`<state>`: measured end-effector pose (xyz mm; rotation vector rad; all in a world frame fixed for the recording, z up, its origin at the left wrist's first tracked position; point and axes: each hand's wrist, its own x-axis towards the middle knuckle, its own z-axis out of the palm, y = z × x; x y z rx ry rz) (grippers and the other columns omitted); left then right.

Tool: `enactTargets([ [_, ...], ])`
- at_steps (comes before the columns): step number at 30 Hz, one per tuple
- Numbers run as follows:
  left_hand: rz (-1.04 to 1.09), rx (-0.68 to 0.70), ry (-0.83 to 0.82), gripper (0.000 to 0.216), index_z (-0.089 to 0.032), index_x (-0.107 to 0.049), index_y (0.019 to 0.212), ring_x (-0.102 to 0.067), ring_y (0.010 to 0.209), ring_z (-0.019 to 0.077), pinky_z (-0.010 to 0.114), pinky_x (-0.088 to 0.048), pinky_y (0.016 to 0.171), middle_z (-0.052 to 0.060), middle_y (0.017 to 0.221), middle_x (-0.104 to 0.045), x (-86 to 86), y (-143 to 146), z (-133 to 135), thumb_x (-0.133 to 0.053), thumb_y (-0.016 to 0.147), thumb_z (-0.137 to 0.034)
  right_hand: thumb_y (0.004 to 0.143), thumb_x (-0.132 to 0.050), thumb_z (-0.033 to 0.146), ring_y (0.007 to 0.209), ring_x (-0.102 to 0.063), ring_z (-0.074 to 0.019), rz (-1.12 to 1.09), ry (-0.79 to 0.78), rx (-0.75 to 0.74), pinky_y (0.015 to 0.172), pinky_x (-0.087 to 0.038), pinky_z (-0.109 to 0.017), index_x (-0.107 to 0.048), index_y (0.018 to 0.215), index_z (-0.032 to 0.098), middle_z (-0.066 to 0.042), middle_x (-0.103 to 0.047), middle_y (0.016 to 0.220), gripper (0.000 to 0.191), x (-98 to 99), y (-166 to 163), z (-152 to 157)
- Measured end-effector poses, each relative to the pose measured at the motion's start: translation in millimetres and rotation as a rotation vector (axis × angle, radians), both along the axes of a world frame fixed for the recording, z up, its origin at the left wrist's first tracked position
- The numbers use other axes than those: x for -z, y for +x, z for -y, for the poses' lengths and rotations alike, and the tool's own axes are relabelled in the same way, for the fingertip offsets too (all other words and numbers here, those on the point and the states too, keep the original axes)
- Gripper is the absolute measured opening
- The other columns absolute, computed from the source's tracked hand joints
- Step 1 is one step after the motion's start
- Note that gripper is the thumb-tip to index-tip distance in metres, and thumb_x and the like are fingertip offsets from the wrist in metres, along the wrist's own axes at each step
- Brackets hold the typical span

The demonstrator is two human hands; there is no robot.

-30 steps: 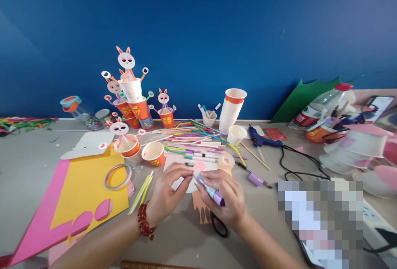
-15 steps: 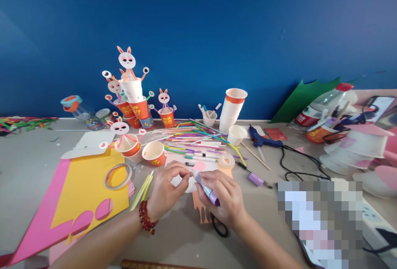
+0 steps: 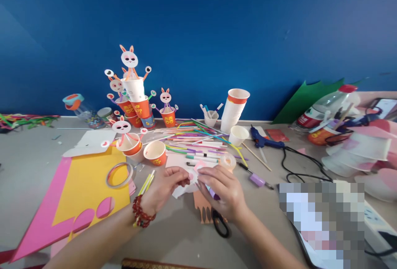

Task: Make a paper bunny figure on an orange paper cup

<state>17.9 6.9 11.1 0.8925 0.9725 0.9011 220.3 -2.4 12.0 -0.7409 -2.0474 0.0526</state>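
My left hand (image 3: 166, 184), with red beads at the wrist, is closed in a pinch on a small pale pink paper piece (image 3: 191, 176). Close beside it, my right hand (image 3: 225, 188) curls over a purple and teal glue stick (image 3: 213, 193). Most of the stick is hidden by that hand, and its fingertips are near the paper piece. Beneath both hands lies a white sheet (image 3: 180, 190). A cut orange paper strip (image 3: 203, 211) and black scissor handles (image 3: 221, 224) are just below my right hand.
Paper-cup rabbits (image 3: 128, 142) stand at the left behind yellow card (image 3: 89, 186) and a tape roll (image 3: 119, 175). Colourful sticks (image 3: 198, 134) spread across the middle. A cup stack (image 3: 232, 114), a blue glue gun (image 3: 265, 140) and its black cord are to the right.
The glue stick has tipped back into my right palm, its end leaving my left fingertips. My left hand has turned slightly, and the small pink paper piece now shows. The view shifted a little.
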Motion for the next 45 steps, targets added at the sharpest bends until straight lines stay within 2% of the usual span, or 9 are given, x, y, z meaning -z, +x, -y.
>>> enactTargets([
  [11,0.054,0.053,-0.043,0.019,-0.014,-0.073,0.072,-0.057,0.070,0.0119,0.024,-0.044,0.070,0.003,0.071,-0.067,-5.8,4,4,-0.076,0.074,-0.033,0.082,-0.065,0.005,0.076,-0.066,-0.0208,0.060,0.098,0.006,0.068,-0.054,-0.035,-0.065,0.098,0.018,-0.012,-0.075,0.099,0.021,5.4,0,1],
  [20,-0.041,0.110,0.018,0.021,-0.015,-0.069,0.071,-0.058,0.070,0.0143,0.027,-0.046,0.068,0.004,0.074,-0.066,-10.5,5,7,-0.070,0.076,-0.036,0.081,-0.064,0.005,0.074,-0.068,-0.0199,0.000,0.050,-0.017,0.066,-0.055,-0.034,-0.066,0.097,0.022,-0.009,-0.076,0.095,0.023,2.1,-2,2],
  [23,-0.242,0.082,0.261,0.018,-0.016,-0.069,0.083,-0.058,0.073,0.0154,0.028,-0.047,0.070,0.005,0.081,-0.066,-11.0,1,7,-0.062,0.084,-0.033,0.080,-0.064,0.004,0.081,-0.069,-0.0204,-0.139,-0.106,-0.053,0.072,-0.055,-0.034,-0.067,0.094,0.021,-0.008,-0.075,0.094,0.022,0.4,-4,2],
  [27,-0.603,-0.041,0.803,0.014,-0.019,-0.064,0.099,-0.060,0.086,0.0177,0.032,-0.046,0.084,0.005,0.094,-0.063,-13.0,-4,11,-0.062,0.086,-0.024,0.082,-0.065,0.013,0.082,-0.071,-0.0200,-0.427,-0.515,-0.068,0.076,-0.056,-0.032,-0.069,0.080,0.021,-0.004,-0.074,0.083,0.009,-5.0,-6,0],
  [29,-0.665,-0.041,0.917,0.014,-0.020,-0.062,0.101,-0.059,0.089,0.0180,0.032,-0.046,0.085,0.004,0.093,-0.062,-14.6,-5,12,-0.062,0.087,-0.021,0.080,-0.068,0.018,0.078,-0.071,-0.0197,-0.532,-0.714,-0.053,0.073,-0.056,-0.030,-0.069,0.074,0.020,-0.004,-0.074,0.079,0.006,-6.9,-6,-1],
  [34,-0.643,-0.003,0.904,0.008,-0.020,-0.061,0.096,-0.059,0.088,0.0186,0.031,-0.048,0.081,0.004,0.091,-0.061,-18.3,0,9,-0.060,0.088,-0.021,0.074,-0.072,0.025,0.077,-0.069,-0.0203,-0.654,-0.992,-0.074,0.068,-0.055,-0.029,-0.070,0.072,0.018,-0.006,-0.076,0.081,0.007,-4.4,-6,-2],
  [38,-0.604,0.020,0.866,0.003,-0.020,-0.061,0.090,-0.060,0.086,0.0186,0.031,-0.048,0.080,0.004,0.089,-0.062,-20.9,4,5,-0.058,0.089,-0.020,0.073,-0.077,0.034,0.055,-0.058,-0.0124,-0.704,-1.131,-0.068,0.050,-0.046,-0.023,-0.069,0.072,0.017,-0.004,-0.072,0.075,0.019,0.6,-6,-1],
  [41,-0.595,0.036,0.842,0.006,-0.019,-0.061,0.086,-0.060,0.084,0.0181,0.030,-0.048,0.078,0.004,0.087,-0.062,-22.2,7,4,-0.056,0.089,-0.019,0.072,-0.078,0.036,0.048,-0.050,-0.0088,-0.713,-1.174,-0.060,0.046,-0.040,-0.022,-0.068,0.071,0.016,0.000,-0.066,0.067,0.022,3.5,-7,-1],
  [45,-0.600,0.052,0.815,0.009,-0.019,-0.060,0.081,-0.060,0.081,0.0179,0.030,-0.048,0.076,0.004,0.083,-0.063,-22.5,9,3,-0.056,0.088,-0.022,0.072,-0.076,0.033,0.052,-0.054,-0.0110,-0.687,-1.133,-0.062,0.049,-0.042,-0.023,-0.068,0.070,0.017,-0.002,-0.068,0.071,0.018,4.0,-8,-1],
])
